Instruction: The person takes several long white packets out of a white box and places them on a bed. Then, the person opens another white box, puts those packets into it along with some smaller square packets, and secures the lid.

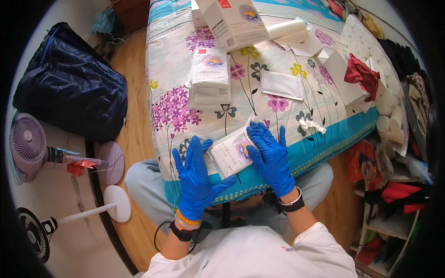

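Note:
A white printed sachet (231,151) lies at a slant by the near edge of the bed, between my two blue-gloved hands. My left hand (198,177) is spread, its thumb at the sachet's lower edge and its fingers beside the left end. Over the right end rests my right hand (269,156), thumb and fingertips on the sachet and little finger held apart. Crumpled white material, perhaps tissue (255,120), shows at its fingertips; how firmly they grip is hidden. Farther back stands a stack of similar sachets (210,67). Another sachet (281,85) lies print-side down to the right.
A crumpled tissue (313,125) lies on the flowered bedspread (240,93). Behind are a printed carton (236,24) and a white roll (286,29). A white box (342,76) carries a red cloth (361,76). Fans (27,142) and a dark bag (73,87) stand left.

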`<state>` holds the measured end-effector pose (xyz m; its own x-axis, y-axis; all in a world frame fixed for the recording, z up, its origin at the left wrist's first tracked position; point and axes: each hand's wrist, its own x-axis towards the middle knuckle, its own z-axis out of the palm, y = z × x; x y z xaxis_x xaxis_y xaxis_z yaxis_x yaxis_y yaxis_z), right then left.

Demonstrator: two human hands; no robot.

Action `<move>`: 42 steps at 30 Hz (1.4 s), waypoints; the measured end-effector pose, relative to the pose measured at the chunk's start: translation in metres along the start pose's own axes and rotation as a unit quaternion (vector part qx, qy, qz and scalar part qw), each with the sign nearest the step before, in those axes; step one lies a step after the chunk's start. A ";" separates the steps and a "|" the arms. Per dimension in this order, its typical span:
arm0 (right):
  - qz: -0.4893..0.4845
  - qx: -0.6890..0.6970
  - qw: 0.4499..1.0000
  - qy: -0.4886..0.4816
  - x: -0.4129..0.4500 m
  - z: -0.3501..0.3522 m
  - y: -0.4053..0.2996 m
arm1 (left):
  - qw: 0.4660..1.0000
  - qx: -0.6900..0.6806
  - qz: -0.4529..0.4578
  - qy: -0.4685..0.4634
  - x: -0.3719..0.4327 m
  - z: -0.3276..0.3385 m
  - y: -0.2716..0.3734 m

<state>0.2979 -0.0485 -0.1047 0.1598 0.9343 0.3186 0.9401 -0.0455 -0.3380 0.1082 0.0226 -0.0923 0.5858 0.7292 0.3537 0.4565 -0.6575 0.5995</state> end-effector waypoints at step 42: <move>0.259 0.386 0.833 0.300 -0.105 -0.023 0.042 | 0.977 -0.130 -0.166 0.028 0.022 -0.027 0.011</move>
<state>0.3279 -0.1566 -0.1320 0.8228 0.5056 0.2594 0.2606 0.0699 -0.9629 0.1077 0.0366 -0.0587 0.3935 0.9080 0.1438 0.4258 -0.3186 0.8469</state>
